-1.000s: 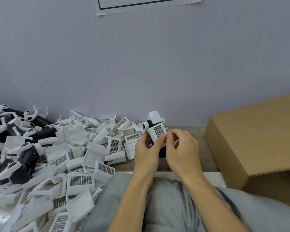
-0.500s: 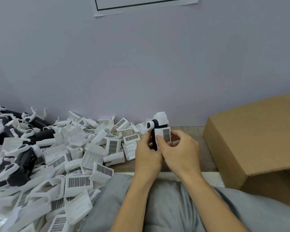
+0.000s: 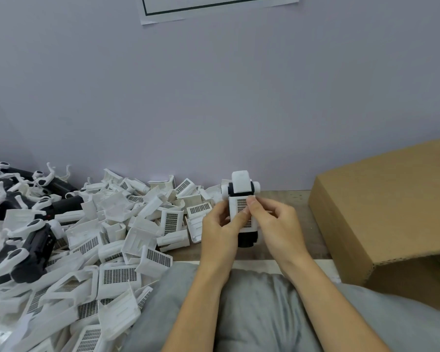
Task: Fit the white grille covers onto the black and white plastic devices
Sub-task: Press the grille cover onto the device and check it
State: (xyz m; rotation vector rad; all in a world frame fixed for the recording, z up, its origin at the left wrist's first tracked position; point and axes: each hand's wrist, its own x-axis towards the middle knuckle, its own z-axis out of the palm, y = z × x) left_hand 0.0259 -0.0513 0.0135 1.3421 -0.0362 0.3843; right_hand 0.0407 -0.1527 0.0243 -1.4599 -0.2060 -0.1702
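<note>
- Both hands meet above the bench, forearms reaching in from below.
- The left hand grips the black and white device upright, thumb across its white grille cover.
- The right hand pinches the cover's right edge.
- Loose grille covers are piled left of the hands; a cardboard box sits to their right.

Pale lilac wall, taped paper sheet, wooden tabletop, cardboard box
</note>
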